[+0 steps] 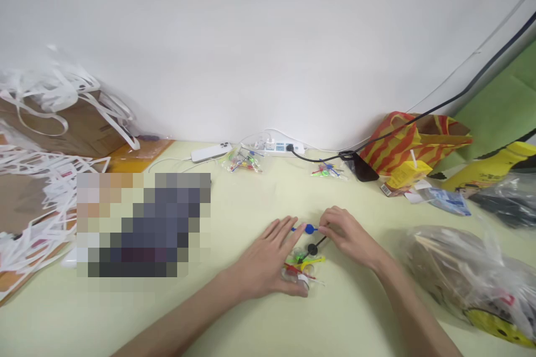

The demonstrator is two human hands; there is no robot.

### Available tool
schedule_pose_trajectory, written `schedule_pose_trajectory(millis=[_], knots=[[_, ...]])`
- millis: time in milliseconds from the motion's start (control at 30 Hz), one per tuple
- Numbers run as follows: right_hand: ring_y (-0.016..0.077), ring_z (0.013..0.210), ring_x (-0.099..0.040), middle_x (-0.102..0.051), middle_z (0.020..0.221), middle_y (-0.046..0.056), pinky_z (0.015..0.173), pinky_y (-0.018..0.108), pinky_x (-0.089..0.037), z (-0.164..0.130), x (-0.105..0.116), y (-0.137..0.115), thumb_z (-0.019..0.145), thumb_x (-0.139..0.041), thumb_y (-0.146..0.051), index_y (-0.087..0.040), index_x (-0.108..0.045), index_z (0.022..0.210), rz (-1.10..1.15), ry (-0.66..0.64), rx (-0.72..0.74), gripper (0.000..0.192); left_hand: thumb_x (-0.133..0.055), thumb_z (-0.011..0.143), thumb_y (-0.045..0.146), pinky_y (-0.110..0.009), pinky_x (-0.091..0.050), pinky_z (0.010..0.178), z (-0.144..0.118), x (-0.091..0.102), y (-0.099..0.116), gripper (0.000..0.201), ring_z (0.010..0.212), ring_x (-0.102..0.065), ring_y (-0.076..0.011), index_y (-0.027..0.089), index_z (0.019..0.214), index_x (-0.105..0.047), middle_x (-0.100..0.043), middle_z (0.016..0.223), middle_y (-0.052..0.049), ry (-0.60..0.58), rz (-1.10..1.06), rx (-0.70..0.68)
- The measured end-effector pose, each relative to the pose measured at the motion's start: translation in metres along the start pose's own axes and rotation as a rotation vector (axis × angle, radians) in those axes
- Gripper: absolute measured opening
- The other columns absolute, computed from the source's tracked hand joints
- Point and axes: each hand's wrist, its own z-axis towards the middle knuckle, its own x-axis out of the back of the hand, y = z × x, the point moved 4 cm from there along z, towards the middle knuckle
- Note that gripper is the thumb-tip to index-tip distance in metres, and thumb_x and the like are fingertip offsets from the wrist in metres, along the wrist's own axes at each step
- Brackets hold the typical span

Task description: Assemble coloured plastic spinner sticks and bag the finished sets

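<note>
My left hand [268, 262] lies on the table with its fingers spread. Its index fingertip is at a small blue plastic piece [309, 229], which has a round disc in the middle and a thin stem on each side. From the other side, my right hand [343, 234] pinches the blue piece's right end between thumb and finger. Just below lies a black piece [312, 249] of similar shape. Beside my left thumb are a yellow piece [316, 260], a red piece [307, 273] and some clear, round parts, partly hidden by the hand.
Two small bags of colored pieces [243, 163] [329, 168] lie near the wall by a power strip [280, 146]. White hangers [54, 178] are piled left. A striped bag [393, 145], a yellow drink carton [406, 175] and a clear plastic bag [456, 268] stand right.
</note>
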Motion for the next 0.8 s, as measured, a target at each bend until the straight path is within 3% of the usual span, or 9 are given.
schedule_pose_trajectory(millis=[167, 267, 367, 433, 567, 633, 700, 800], knots=[[0.0231, 0.083, -0.055, -0.064, 0.082, 0.004, 0.08, 0.038, -0.038, -0.005, 0.022, 0.021, 0.099, -0.047, -0.033, -0.022, -0.054, 0.081, -0.146, 0.257, -0.032, 0.023, -0.061, 0.079, 0.073, -0.055, -0.027, 0.12, 0.01, -0.009, 0.012, 0.104, 0.152, -0.014, -0.0379, 0.026, 0.158, -0.014, -0.01, 0.166, -0.015, 0.077, 0.044, 0.02], [0.0237, 0.083, -0.055, -0.063, 0.08, 0.004, 0.079, 0.039, -0.037, -0.009, 0.03, 0.027, 0.099, -0.047, -0.031, -0.022, -0.053, 0.081, -0.236, 0.465, -0.055, 0.021, -0.052, 0.085, 0.073, -0.054, -0.027, 0.119, 0.021, -0.015, 0.024, 0.084, 0.15, -0.021, -0.0367, 0.034, 0.155, -0.026, -0.023, 0.163, -0.01, 0.101, 0.04, -0.03], [0.0239, 0.083, -0.054, -0.062, 0.079, 0.004, 0.079, 0.039, -0.036, -0.01, 0.028, 0.021, 0.098, -0.047, -0.028, -0.022, -0.052, 0.083, -0.274, 0.575, -0.028, 0.017, -0.047, 0.091, 0.069, -0.053, -0.026, 0.12, 0.039, -0.024, 0.037, 0.067, 0.148, -0.028, -0.0338, 0.034, 0.148, -0.039, -0.042, 0.153, -0.007, 0.144, 0.057, -0.068], [0.0237, 0.082, -0.054, -0.062, 0.079, 0.004, 0.078, 0.039, -0.036, -0.01, 0.024, 0.011, 0.098, -0.047, -0.026, -0.022, -0.052, 0.083, -0.28, 0.604, 0.011, 0.016, -0.046, 0.092, 0.068, -0.053, -0.025, 0.12, 0.052, -0.03, 0.044, 0.068, 0.147, -0.031, -0.034, 0.029, 0.147, -0.041, -0.046, 0.149, -0.01, 0.173, 0.07, -0.059], [0.0229, 0.077, -0.051, -0.059, 0.079, 0.005, 0.075, 0.04, -0.035, -0.013, 0.012, -0.021, 0.098, -0.045, -0.021, -0.022, -0.051, 0.086, -0.254, 0.623, 0.093, 0.013, -0.055, 0.084, 0.072, -0.051, -0.027, 0.121, 0.07, -0.033, 0.053, 0.091, 0.147, -0.027, -0.0355, 0.018, 0.153, -0.03, -0.032, 0.158, -0.017, 0.224, 0.025, -0.098], [0.0216, 0.072, -0.047, -0.056, 0.076, 0.004, 0.072, 0.039, -0.034, -0.016, 0.006, -0.038, 0.098, -0.044, -0.018, -0.023, -0.05, 0.087, -0.217, 0.626, 0.143, 0.013, -0.061, 0.081, 0.07, -0.049, -0.025, 0.122, 0.067, -0.026, 0.051, 0.094, 0.147, -0.028, -0.0338, 0.019, 0.153, -0.028, -0.035, 0.156, -0.015, 0.244, 0.013, -0.133], [0.0204, 0.068, -0.045, -0.052, 0.072, 0.003, 0.069, 0.039, -0.032, -0.019, 0.0, -0.052, 0.097, -0.044, -0.015, -0.023, -0.048, 0.087, -0.179, 0.635, 0.196, 0.013, -0.058, 0.088, 0.062, -0.049, -0.021, 0.124, 0.054, -0.014, 0.04, 0.079, 0.146, -0.031, -0.0315, 0.02, 0.151, -0.034, -0.042, 0.152, -0.014, 0.268, 0.048, -0.127], [0.0191, 0.064, -0.041, -0.046, 0.068, 0.0, 0.066, 0.037, -0.029, -0.021, -0.007, -0.064, 0.097, -0.043, -0.013, -0.023, -0.046, 0.084, -0.129, 0.64, 0.218, 0.016, -0.045, 0.1, 0.042, -0.051, -0.018, 0.124, 0.024, 0.007, 0.007, 0.053, 0.149, -0.027, -0.0273, 0.025, 0.149, -0.037, -0.04, 0.155, -0.011, 0.295, 0.169, -0.029]])
